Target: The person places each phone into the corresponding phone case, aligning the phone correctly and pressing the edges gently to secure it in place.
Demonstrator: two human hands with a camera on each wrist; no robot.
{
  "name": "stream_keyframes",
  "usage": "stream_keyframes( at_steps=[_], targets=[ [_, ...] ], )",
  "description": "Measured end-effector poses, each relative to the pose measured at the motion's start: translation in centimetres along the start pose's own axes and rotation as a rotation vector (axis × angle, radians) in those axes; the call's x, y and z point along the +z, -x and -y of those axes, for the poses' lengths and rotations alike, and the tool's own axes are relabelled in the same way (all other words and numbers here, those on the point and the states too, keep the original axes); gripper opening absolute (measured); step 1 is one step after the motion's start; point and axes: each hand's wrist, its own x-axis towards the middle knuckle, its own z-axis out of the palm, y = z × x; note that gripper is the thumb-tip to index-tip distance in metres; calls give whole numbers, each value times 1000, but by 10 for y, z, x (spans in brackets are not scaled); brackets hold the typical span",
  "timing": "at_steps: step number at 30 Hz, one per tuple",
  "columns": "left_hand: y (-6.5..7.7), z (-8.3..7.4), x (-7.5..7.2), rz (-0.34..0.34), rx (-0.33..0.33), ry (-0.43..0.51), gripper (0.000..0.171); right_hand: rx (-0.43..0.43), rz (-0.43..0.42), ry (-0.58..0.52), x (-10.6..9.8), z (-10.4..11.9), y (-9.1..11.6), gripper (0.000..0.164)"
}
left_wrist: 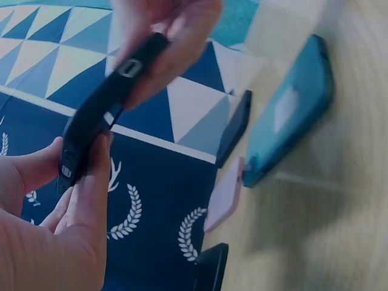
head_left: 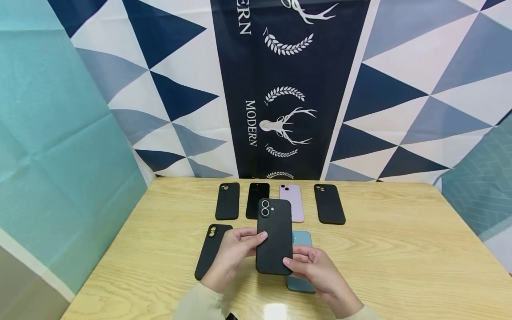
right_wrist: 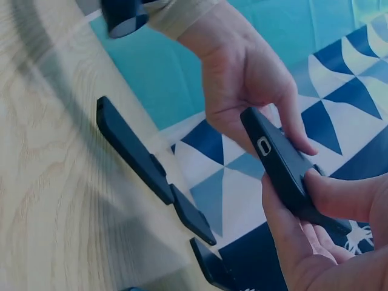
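Both hands hold a phone in a black case above the table, its back and camera lenses facing up in the head view. My left hand grips its left edge, thumb on the back. My right hand pinches the lower right edge. The right wrist view shows an oblong port cut-out in the end of the case. Below the right hand lies a blue phone, partly covered. Next to the left hand, and partly behind it, lies a black phone case with camera openings.
Along the back of the wooden table lie a black case, a black phone, a pink phone and another black case. A patterned cloth hangs behind the table.
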Motion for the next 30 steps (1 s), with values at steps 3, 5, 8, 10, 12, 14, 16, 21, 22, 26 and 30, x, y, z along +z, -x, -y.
stream_keyframes(
  at_steps=[3,5,8,10,12,14,16,21,22,26,30],
  targets=[
    [2,3,2,22,9,-21,38,-18,21,-19,-3,0,1,41],
    [4,6,2,40,14,-29,41,-23,26,-25,-4,-1,3,42],
    [6,9,1,55,15,-23,43,-28,28,-36,-6,-2,4,45],
    [8,10,-1,62,9,-11,44,-26,18,-41,-7,-3,5,46],
    [10,11,-2,75,5,-4,43,-21,3,-40,-8,-2,6,46],
    [12,12,-3,97,3,-9,42,-17,-14,-33,-9,0,7,45],
    [14,12,-3,128,1,-20,42,-15,-24,-31,-10,2,8,45],
    [16,14,3,180,2,-7,42,-28,-22,-22,-14,11,4,44],
    [16,14,4,180,3,4,42,-31,-22,-20,-15,12,3,45],
    [16,15,8,156,8,42,40,-36,-22,-18,-16,14,0,47],
    [16,18,8,128,2,47,39,-20,-14,-18,-16,11,-2,47]
  ],
)
